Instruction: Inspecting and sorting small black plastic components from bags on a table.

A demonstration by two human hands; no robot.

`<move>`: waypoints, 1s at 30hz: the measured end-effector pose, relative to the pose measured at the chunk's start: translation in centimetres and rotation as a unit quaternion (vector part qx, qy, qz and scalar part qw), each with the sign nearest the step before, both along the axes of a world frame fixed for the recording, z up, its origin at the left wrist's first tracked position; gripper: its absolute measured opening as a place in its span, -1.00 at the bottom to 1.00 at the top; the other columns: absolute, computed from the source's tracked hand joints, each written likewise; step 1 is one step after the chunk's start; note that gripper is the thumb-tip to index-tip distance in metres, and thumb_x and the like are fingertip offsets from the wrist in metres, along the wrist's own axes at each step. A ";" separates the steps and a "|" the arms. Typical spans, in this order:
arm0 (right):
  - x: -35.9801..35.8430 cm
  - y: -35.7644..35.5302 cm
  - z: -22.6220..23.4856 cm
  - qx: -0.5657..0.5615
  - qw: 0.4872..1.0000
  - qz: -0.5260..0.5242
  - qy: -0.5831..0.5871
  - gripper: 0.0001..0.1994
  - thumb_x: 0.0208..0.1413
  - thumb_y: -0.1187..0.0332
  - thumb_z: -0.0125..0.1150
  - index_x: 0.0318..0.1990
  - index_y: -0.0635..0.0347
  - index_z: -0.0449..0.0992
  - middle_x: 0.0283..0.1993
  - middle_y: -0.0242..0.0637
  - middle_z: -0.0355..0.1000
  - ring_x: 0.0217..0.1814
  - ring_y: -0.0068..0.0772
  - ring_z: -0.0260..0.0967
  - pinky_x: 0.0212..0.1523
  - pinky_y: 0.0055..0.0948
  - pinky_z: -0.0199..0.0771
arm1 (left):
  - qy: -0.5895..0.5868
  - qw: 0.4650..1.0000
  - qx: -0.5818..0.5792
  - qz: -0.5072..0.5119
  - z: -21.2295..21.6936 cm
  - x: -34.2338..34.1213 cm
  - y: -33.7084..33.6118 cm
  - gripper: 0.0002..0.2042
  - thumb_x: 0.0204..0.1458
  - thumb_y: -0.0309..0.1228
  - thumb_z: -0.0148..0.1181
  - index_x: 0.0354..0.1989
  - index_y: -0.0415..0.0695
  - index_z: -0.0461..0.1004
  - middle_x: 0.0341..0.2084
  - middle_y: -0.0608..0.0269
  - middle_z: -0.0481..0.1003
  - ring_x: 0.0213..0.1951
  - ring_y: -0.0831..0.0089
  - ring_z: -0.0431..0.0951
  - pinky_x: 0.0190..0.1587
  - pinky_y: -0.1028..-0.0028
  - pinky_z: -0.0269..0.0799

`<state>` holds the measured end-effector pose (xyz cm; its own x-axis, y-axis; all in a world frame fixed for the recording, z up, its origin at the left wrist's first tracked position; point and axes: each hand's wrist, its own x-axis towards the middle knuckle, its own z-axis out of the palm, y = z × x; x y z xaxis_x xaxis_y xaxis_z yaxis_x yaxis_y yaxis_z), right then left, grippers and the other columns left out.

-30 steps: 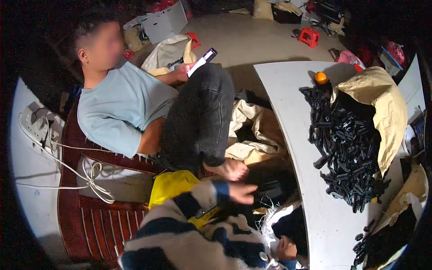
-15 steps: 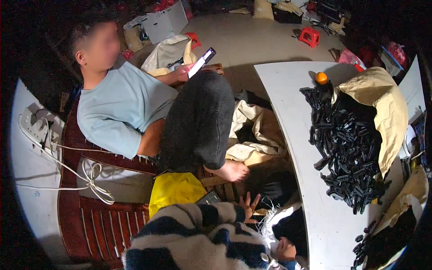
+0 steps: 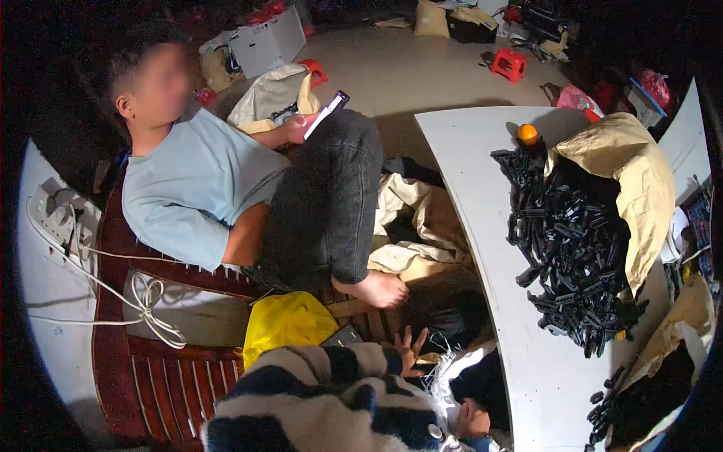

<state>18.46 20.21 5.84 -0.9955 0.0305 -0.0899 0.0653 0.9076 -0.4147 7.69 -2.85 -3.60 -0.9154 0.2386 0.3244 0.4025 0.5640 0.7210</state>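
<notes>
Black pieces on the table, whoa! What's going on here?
The person's left hand is spread open beside a white sack; the right hand is curled at the sack, its grip unclear. Neither touches the pile of black pieces on the table. Another person sits nearby, holding a phone.

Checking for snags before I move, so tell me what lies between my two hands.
In the head view, the frayed edge of the white sack lies between the left hand and the right hand.
</notes>
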 end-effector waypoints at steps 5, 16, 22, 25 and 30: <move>-0.6 -0.7 0.8 0.004 0.999 -0.005 -0.043 -0.80 -0.03 0.24 0.00 -0.30 0.04 0.49 -0.50 -0.10 0.43 -0.52 -0.03 0.38 -0.52 -0.15 0.39 | -0.094 0.987 -0.127 0.004 -4.0 0.7 -1.0 -0.02 -0.32 0.24 0.10 0.28 0.12 -0.20 0.25 -0.15 -0.31 0.10 -0.49 -0.12 0.01 -0.33 -0.17; -0.5 -0.7 1.6 -0.010 0.996 -0.021 -0.083 -0.77 -0.01 0.26 -0.03 -0.27 0.13 0.49 -0.38 -0.07 0.45 -0.38 -0.01 0.41 -0.37 -0.17 0.41 | -0.254 0.912 -0.309 -0.095 3.1 -1.3 -1.5 0.11 -0.32 0.09 0.23 0.25 0.18 -0.55 0.21 -0.28 -0.26 0.06 -0.45 0.03 -0.10 -0.34 0.04; -0.2 -0.4 0.9 0.004 0.996 -0.015 -0.084 -0.77 0.00 0.27 -0.04 -0.28 0.14 0.49 -0.37 -0.06 0.45 -0.37 -0.03 0.41 -0.36 -0.19 0.43 | -0.289 0.900 -0.315 -0.082 5.3 -1.6 -1.3 0.12 -0.31 0.09 0.23 0.25 0.16 -0.57 0.21 -0.30 -0.26 0.07 -0.44 0.03 -0.10 -0.33 0.06; 0.1 -0.2 -0.1 -0.005 0.999 -0.008 -0.048 -0.78 -0.01 0.25 -0.02 -0.28 0.10 0.49 -0.42 -0.06 0.44 -0.43 -0.02 0.40 -0.42 -0.17 0.41 | -0.288 0.902 -0.311 -0.085 5.5 -1.6 -1.5 0.13 -0.31 0.10 0.23 0.24 0.14 -0.59 0.21 -0.30 -0.27 0.08 -0.43 0.02 -0.09 -0.32 0.06; -0.2 -0.6 0.6 -0.006 1.000 -0.003 -0.030 -0.79 -0.01 0.26 -0.02 -0.31 0.12 0.49 -0.44 -0.07 0.44 -0.45 -0.02 0.40 -0.45 -0.17 0.41 | -0.310 0.893 -0.313 -0.091 5.7 -1.8 -1.6 0.12 -0.30 0.10 0.22 0.24 0.16 -0.60 0.21 -0.30 -0.28 0.08 -0.45 0.01 -0.08 -0.31 0.04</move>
<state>18.26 19.60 6.41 -0.9882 0.0349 -0.1490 0.0952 0.9024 -0.4202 5.93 -4.40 2.12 -0.8005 0.3594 -0.4796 0.1622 0.9003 0.4040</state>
